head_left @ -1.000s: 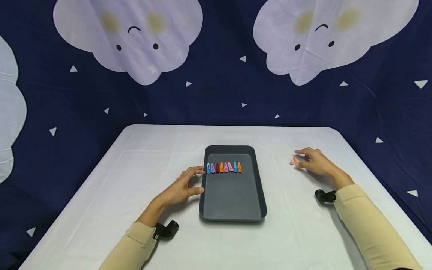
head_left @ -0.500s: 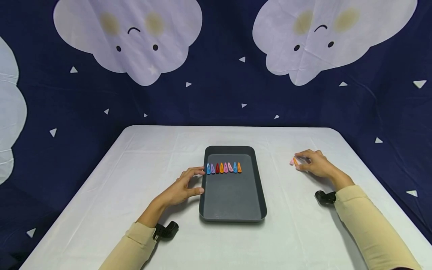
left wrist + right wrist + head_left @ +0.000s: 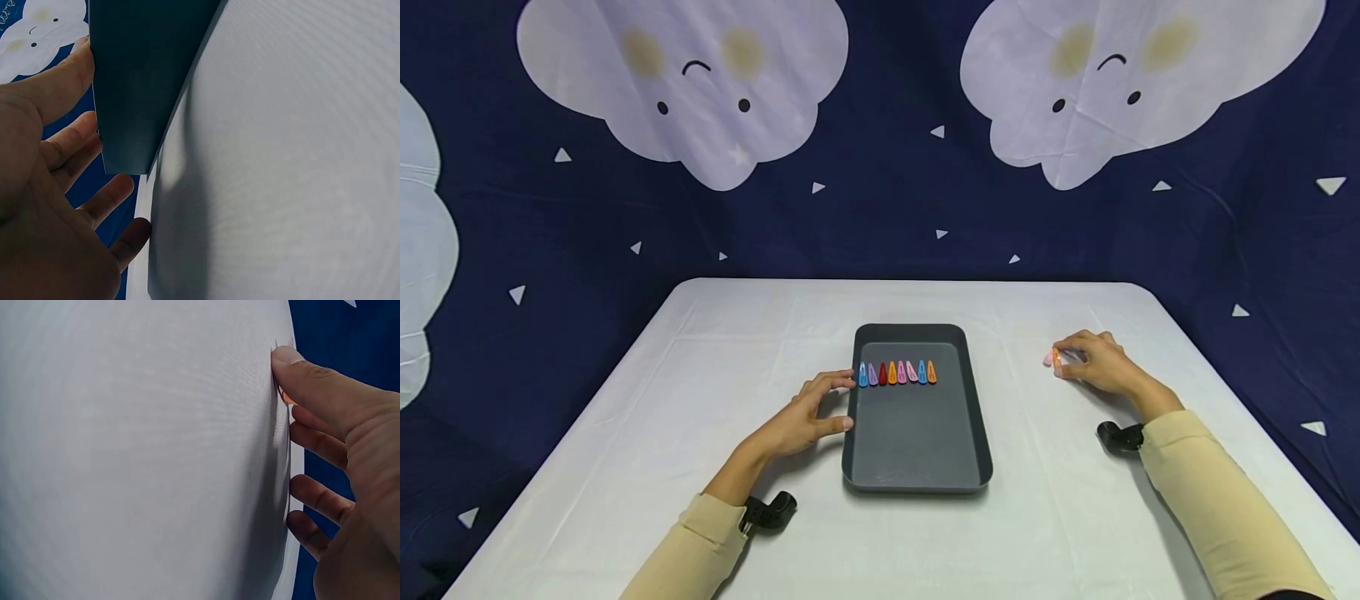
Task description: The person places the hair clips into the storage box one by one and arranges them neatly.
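A dark grey tray (image 3: 917,442) holds a row of several snap hair clips in blue, purple, red, orange and pink; a red hair clip (image 3: 883,374) is among them. My left hand (image 3: 801,421) rests at the tray's left rim, thumb and fingers spread along it. In the left wrist view its fingertips meet the edge of the tray wall (image 3: 134,94). To the right, my right hand (image 3: 1097,364) pinches an orange hair clip (image 3: 1056,357) between thumb and index finger, low over the table. A pink hair clip (image 3: 1047,360) lies beside those fingertips, partly hidden.
The white-covered table (image 3: 760,333) carries the tray near its middle. Behind it hangs a dark blue cloth (image 3: 880,217) with white clouds and small triangles. Black wrist cameras sit on both forearms, next to beige sleeves (image 3: 1232,500).
My right thumb and index finger have closed onto the orange hair clip, which now stands more upright. The left hand and the tray have stayed in place.
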